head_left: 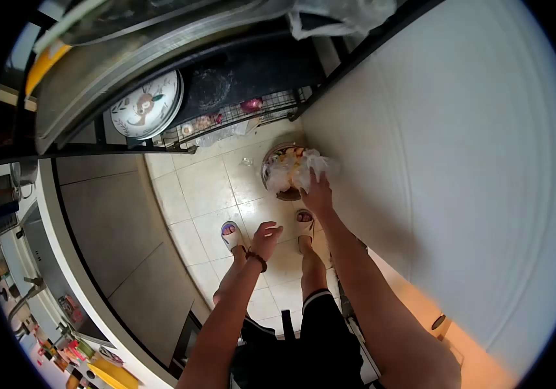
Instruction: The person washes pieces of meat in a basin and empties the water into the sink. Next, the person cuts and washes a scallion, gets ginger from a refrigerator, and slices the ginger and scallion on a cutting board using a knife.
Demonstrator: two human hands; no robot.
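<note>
Pale square floor tiles (206, 188) are seen from above in a narrow kitchen, with a white wall (459, 162) on one side and grey cabinet fronts (116, 227) on the other. A round waste bin (277, 174) stands on the floor at the foot of a black wire rack (239, 117), lined with a thin plastic bag (304, 167) and filled with scraps.

The right hand (317, 194) is stretched down to the bin, and its fingers (312, 181) are laid on the crumpled bag at the near rim; whether the plastic is pinched or only touched cannot be told. The left hand (265, 238) is held lower and nearer the body, short of the bin, with its fingers (274, 227) loosely spread and nothing in them; a dark bead bracelet (256, 259) is worn at the wrist. Two feet in white slippers (230, 235) are planted just behind both hands.

Judged from this, the bag is being taken hold of at its edge. A firm grip on the loose plastic would be called for, with the free hand brought to the far side of the rim.

Beyond the fingers, a plate with a painted figure (146, 105) is propped on the rack, with onions (251, 105) on the wire shelf beside it. A tabletop (51, 214) with a sink and tap (28, 285) is seen at the far left.
</note>
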